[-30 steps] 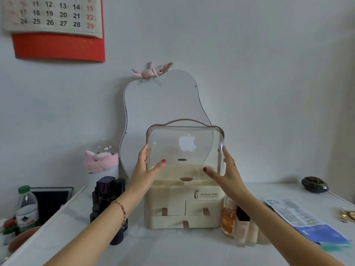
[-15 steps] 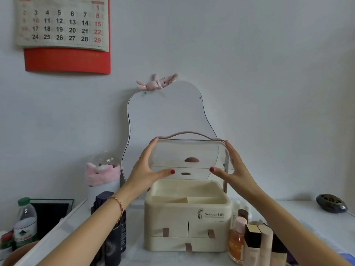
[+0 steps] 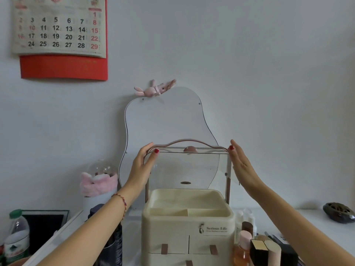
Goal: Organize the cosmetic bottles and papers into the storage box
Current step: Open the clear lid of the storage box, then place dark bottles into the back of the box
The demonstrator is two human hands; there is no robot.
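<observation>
A cream storage box (image 3: 172,233) with small drawers stands on the white table, its top tray bare. Its clear lid (image 3: 186,166) is swung up under the pink handle. My left hand (image 3: 141,166) pinches the lid's upper left corner, thumb in front and fingers behind. My right hand (image 3: 242,166) lies flat against the lid's right side, fingers straight. Several cosmetic bottles (image 3: 243,248) stand right of the box, and dark bottles (image 3: 113,240) stand left of it behind my forearm. The papers are out of view.
A pear-shaped mirror (image 3: 169,120) leans on the wall behind the box. A pink fluffy holder (image 3: 99,181) and a water bottle (image 3: 17,235) are at the left. A dark bowl (image 3: 339,212) sits far right.
Both hands have pushed the clear lid from closed up to the top of the box. The camera has tilted upward, and the papers on the right have dropped out of view.
</observation>
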